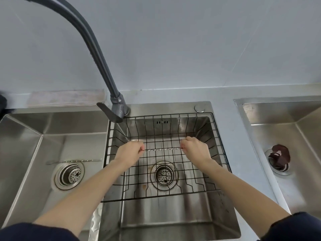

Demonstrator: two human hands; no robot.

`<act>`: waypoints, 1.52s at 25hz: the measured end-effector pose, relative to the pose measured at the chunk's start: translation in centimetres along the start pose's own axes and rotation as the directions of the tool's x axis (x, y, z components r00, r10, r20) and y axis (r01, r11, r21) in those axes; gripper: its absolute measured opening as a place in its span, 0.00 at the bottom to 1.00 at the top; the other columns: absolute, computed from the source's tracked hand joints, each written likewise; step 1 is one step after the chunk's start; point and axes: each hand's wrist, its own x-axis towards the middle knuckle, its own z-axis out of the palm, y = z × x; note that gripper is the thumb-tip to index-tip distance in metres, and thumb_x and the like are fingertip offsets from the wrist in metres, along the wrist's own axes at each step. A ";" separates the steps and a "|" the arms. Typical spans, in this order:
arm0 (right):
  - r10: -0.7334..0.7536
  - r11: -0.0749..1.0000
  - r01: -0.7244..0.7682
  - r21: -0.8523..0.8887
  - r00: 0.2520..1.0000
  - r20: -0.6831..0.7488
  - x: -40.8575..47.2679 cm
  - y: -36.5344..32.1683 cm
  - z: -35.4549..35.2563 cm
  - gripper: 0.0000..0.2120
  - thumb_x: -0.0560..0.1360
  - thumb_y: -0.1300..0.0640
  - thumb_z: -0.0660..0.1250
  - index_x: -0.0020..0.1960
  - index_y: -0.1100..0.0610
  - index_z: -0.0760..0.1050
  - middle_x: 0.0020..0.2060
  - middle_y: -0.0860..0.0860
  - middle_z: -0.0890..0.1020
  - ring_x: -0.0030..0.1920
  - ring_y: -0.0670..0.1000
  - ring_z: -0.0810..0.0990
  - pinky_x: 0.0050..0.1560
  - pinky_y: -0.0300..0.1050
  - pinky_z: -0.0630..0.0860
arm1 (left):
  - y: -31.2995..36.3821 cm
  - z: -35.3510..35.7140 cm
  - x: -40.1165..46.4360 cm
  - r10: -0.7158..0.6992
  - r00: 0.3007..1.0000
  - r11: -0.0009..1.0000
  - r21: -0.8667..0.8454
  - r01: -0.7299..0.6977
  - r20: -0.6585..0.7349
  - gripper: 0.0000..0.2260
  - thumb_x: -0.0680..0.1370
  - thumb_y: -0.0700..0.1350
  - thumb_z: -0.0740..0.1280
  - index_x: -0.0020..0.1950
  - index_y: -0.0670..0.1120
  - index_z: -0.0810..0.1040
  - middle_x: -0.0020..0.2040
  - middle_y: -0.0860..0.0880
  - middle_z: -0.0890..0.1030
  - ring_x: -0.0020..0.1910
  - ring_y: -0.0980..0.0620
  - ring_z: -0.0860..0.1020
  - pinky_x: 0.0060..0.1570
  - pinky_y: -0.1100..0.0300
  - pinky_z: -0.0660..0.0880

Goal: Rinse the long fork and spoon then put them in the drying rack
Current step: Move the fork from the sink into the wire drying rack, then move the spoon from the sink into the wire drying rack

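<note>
— Left hand (129,151) and right hand (194,148)?
— Each pinches one end of a long twisted utensil (163,149), held level, running left to right over the drying rack (173,171) in the middle sink (217,220). Fork or spoon, I cannot tell.
— The other one?
— Second utensil (74,161) lies crosswise in the left sink (22,136), by its drain.

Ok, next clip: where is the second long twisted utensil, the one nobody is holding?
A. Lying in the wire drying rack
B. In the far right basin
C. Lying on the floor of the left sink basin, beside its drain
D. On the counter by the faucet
C: the loose utensil lies flat on the left basin floor just above the drain, while both hands hold the other utensil over the drying rack.
</note>
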 end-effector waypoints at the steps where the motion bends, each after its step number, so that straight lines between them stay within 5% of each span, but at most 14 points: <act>1: 0.008 1.000 -0.009 0.013 1.000 0.014 0.2 0.2 0.4 0.11 0.78 0.63 0.58 0.57 0.57 0.75 0.56 0.53 0.78 0.59 0.55 0.75 0.49 0.47 0.74 | 0.0 0.4 0.4 -0.002 1.000 1.000 0.007 0.002 0.009 0.09 0.78 0.43 0.59 0.53 0.46 0.77 0.53 0.49 0.80 0.54 0.50 0.77 0.50 0.56 0.74; 14: 0.063 0.998 -0.064 0.013 0.996 0.070 1.0 0.2 2.0 0.11 0.77 0.64 0.58 0.56 0.56 0.75 0.55 0.54 0.78 0.58 0.57 0.75 0.48 0.49 0.75 | -0.4 2.2 0.8 0.007 0.999 1.000 0.016 -0.008 0.049 0.12 0.78 0.41 0.57 0.58 0.46 0.75 0.58 0.47 0.77 0.60 0.48 0.73 0.56 0.53 0.74; 22: 0.029 1.000 -0.029 -0.005 0.999 0.044 -0.9 -2.3 0.7 0.16 0.77 0.66 0.57 0.62 0.57 0.74 0.60 0.55 0.77 0.63 0.56 0.73 0.62 0.50 0.69 | 0.0 -0.2 -1.0 0.050 0.998 0.997 0.060 -0.048 -0.031 0.15 0.78 0.43 0.58 0.64 0.47 0.71 0.62 0.48 0.76 0.63 0.48 0.73 0.61 0.52 0.69; 31: -0.097 0.994 0.098 0.043 0.995 -0.037 -3.9 -11.0 -2.5 0.17 0.78 0.60 0.58 0.67 0.56 0.70 0.63 0.54 0.76 0.64 0.57 0.73 0.65 0.50 0.68 | -4.5 -4.6 -5.5 0.079 0.978 0.995 0.071 -0.067 -0.193 0.15 0.78 0.43 0.58 0.64 0.47 0.72 0.62 0.47 0.77 0.62 0.47 0.74 0.62 0.51 0.69; 38: -0.160 0.983 0.165 0.076 0.985 -0.063 -3.8 -21.1 -2.3 0.17 0.78 0.60 0.57 0.67 0.54 0.70 0.64 0.54 0.76 0.64 0.56 0.73 0.64 0.50 0.68 | -13.0 -7.0 -9.3 0.002 0.982 0.998 0.065 0.011 -0.188 0.17 0.77 0.43 0.58 0.66 0.47 0.69 0.67 0.47 0.74 0.66 0.46 0.71 0.63 0.53 0.66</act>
